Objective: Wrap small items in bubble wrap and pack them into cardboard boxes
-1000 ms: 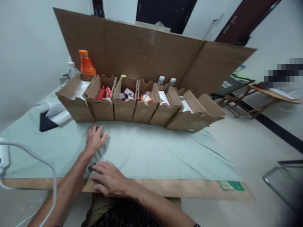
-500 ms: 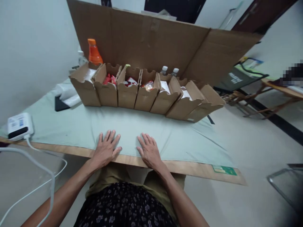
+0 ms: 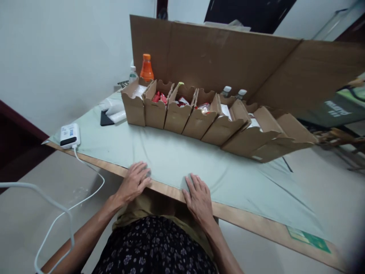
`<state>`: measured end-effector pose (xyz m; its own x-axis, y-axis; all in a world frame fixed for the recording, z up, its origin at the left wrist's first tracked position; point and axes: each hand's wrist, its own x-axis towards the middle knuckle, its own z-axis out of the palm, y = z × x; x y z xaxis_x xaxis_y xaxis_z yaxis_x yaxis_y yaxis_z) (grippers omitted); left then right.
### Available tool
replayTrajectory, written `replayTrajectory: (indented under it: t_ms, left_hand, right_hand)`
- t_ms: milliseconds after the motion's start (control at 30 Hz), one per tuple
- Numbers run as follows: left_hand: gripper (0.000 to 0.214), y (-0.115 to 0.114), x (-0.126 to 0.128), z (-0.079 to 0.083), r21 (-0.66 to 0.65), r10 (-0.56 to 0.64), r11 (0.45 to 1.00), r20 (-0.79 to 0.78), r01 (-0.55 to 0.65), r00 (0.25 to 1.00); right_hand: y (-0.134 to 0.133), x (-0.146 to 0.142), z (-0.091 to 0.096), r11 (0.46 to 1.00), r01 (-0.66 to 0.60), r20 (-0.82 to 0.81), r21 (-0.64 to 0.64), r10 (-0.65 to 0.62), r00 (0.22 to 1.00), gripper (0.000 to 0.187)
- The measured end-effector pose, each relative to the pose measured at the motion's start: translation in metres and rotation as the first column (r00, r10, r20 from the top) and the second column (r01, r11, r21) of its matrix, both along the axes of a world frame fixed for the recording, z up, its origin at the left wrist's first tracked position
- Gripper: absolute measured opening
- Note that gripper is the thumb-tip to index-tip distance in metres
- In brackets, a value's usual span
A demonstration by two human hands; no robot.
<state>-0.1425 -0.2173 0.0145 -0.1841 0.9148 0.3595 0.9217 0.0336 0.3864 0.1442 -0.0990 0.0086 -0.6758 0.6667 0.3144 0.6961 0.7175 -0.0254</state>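
Note:
My left hand (image 3: 134,182) rests at the front edge of the table, fingers lightly bent and nothing under them that I can see. Flat on the pale green cloth (image 3: 168,154) lies my right hand (image 3: 198,193), its fingers stretched out and the wrist over the wooden edge. Neither hand holds a thing. Beyond them several open cardboard boxes (image 3: 176,118) stand side by side in a slanting row. Red packets (image 3: 160,97) show in one box, a clear-wrapped packet (image 3: 204,109) in another, and white items (image 3: 225,111) in others.
A tall cardboard panel (image 3: 216,53) stands behind the boxes, with an orange bottle (image 3: 146,68) and clear bottles (image 3: 226,90) before it. At left are a white power bank (image 3: 70,136) with its cable (image 3: 94,192), a dark flat object (image 3: 106,118) and plastic wrap (image 3: 115,107).
The view has turned to the left, so the boxes and table sit further right. My left hand has drawn back slightly toward the table edge, with its fingers more bent. The right hand stays flat.

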Motion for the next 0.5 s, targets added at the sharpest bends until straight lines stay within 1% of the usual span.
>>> replayTrajectory:
  t_ms: [67,167,233,300,333,400,433,500]
  left_hand:
    - [0.037,-0.013,-0.025,0.000,0.043,0.114,0.993,-0.006,-0.113,0.994]
    - [0.037,-0.034,-0.068,0.003,0.079,0.258,0.964,-0.032,-0.255,0.966]
    - [0.036,-0.046,-0.093,0.005,0.087,0.324,0.944,-0.058,-0.318,0.944]
    - [0.034,-0.055,-0.113,0.008,0.078,0.361,0.932,-0.084,-0.355,0.929]
    - [0.033,-0.058,-0.121,0.010,0.068,0.366,0.930,-0.093,-0.361,0.926]
    - [0.031,-0.062,-0.134,0.014,0.041,0.348,0.938,-0.103,-0.346,0.932]
    - [0.031,-0.064,-0.139,0.016,0.023,0.329,0.944,-0.114,-0.328,0.938]
    - [0.029,-0.065,-0.148,0.019,-0.021,0.279,0.958,-0.152,-0.285,0.948]
  right_hand:
    - [0.002,0.001,-0.004,0.999,-0.016,-0.035,0.041,0.017,0.999,0.041]
    - [0.005,0.007,-0.011,0.994,-0.068,-0.101,0.082,0.076,0.992,0.039]
    - [0.009,0.014,-0.013,0.989,-0.126,-0.138,0.081,0.136,0.981,0.038]
    - [0.015,0.023,-0.011,0.976,-0.201,-0.144,0.077,0.211,0.967,0.037]
    - [0.017,0.028,-0.007,0.968,-0.240,-0.128,0.076,0.248,0.960,0.036]
    - [0.019,0.036,0.008,0.955,-0.292,-0.058,0.055,0.295,0.954,0.034]
    - [0.019,0.039,0.017,0.954,-0.297,-0.008,0.031,0.297,0.955,0.034]
    - [0.015,0.040,0.036,0.964,-0.266,0.098,-0.026,0.267,0.959,0.035]
